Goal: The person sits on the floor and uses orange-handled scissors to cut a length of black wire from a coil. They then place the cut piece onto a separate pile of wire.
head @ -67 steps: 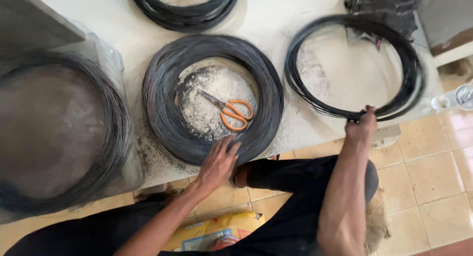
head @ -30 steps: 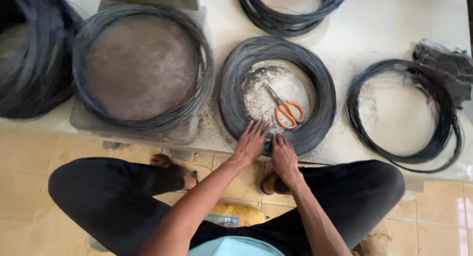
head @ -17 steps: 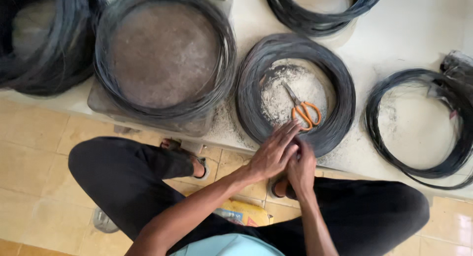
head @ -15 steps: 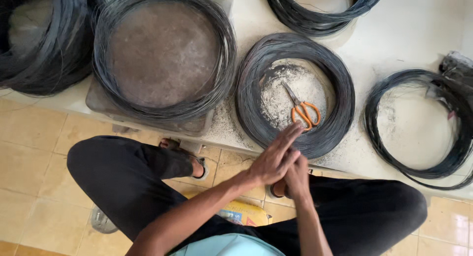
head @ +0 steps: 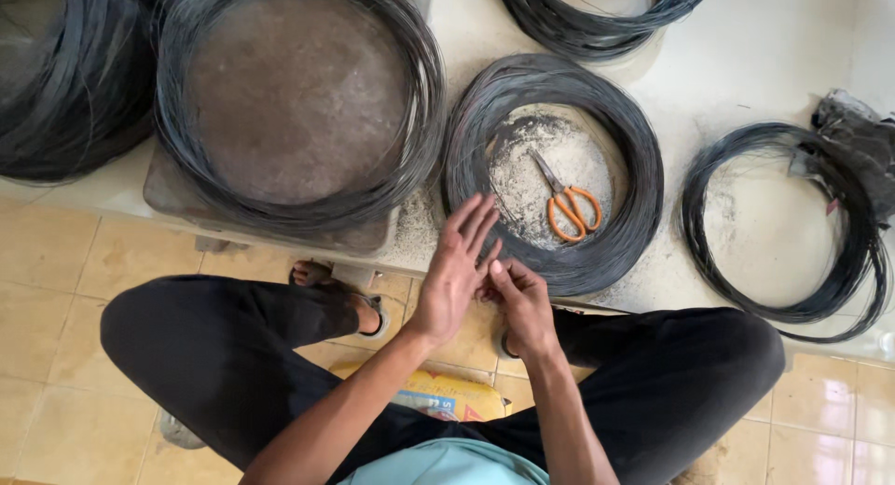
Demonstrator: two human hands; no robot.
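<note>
Near frame centre, both hands meet just below the middle wire coil (head: 634, 168), over the platform's front edge. Left hand (head: 454, 280) is upright, palm turned toward right, fingers (head: 475, 222) spread wide and straight, tips overlapping the coil's near rim in view; can't tell if they touch it. Right hand (head: 524, 303) sits just beside it, fingers curled narrow, thumb tip pressed against left palm/thumb area. Poss. a thin wire strand pinched between them, too fine to confirm.

Middle coil = dark thin wire, lies flat on pale platform (head: 764, 47), ring of grey dust inside it. Orange-handled scissors (head: 565, 201) lie inside that ring, blades shut, pointing up-left, apart from both hands.

Other stuff: big wire coil (head: 186, 159) wrapped around a round brown slab (head: 298, 93), left of middle coil. Another dark coil bundle (head: 65, 112) at far left. Thinner loose coil (head: 844, 280) at right, dark cloth/bag (head: 862, 149) on its upper right part. One more coil (head: 597, 23) at top, partly cut off.

Person sits cross-legged on tan tiled floor (head: 47, 289), black trousers (head: 233, 354), sandalled foot (head: 336, 284) showing under left forearm. Yellow printed packet (head: 447, 396) on floor between legs.
</note>
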